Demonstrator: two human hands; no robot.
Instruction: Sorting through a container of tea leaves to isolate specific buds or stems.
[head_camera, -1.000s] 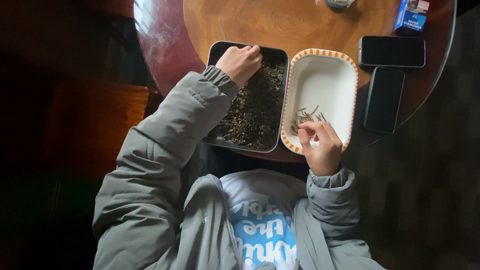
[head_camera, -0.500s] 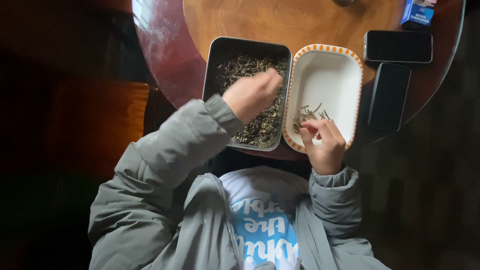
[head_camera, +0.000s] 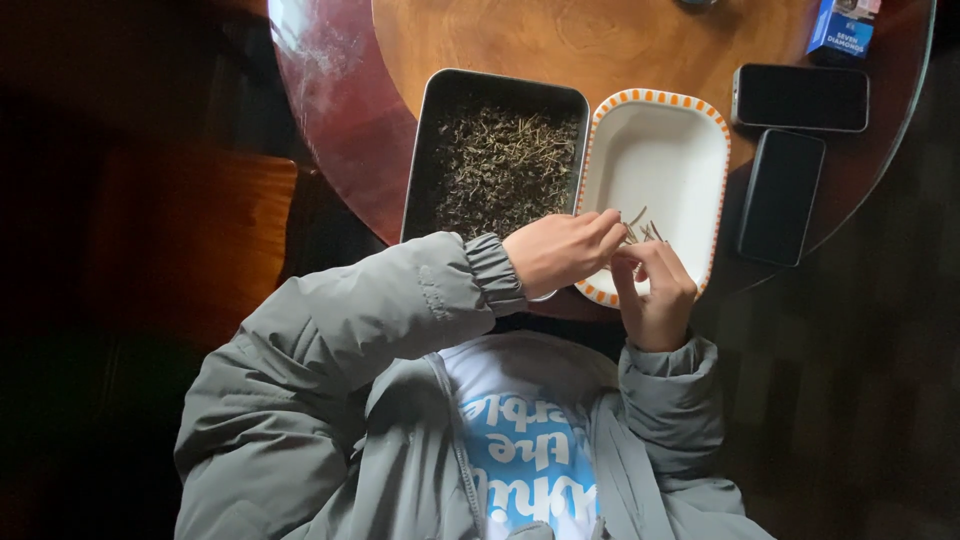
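Since the earlier frame our left hand (head_camera: 560, 252) had come out of the dark tray (head_camera: 425, 150) and crossed right to meet our right hand (head_camera: 655, 290) over the near edge of the white dish (head_camera: 660, 150). Largest first: the round wooden tabletop (head_camera: 600, 40) carried the tray of dried sprigs (head_camera: 500, 170) on the left, the orange-rimmed dish touching it on the right, and two dark phones (head_camera: 800, 97) further right. Both grips were pressed together, pinching a few thin stems (head_camera: 640, 228) between fingertips. We judged the sorting step was underway; the next move called for letting the stems fall into the dish.
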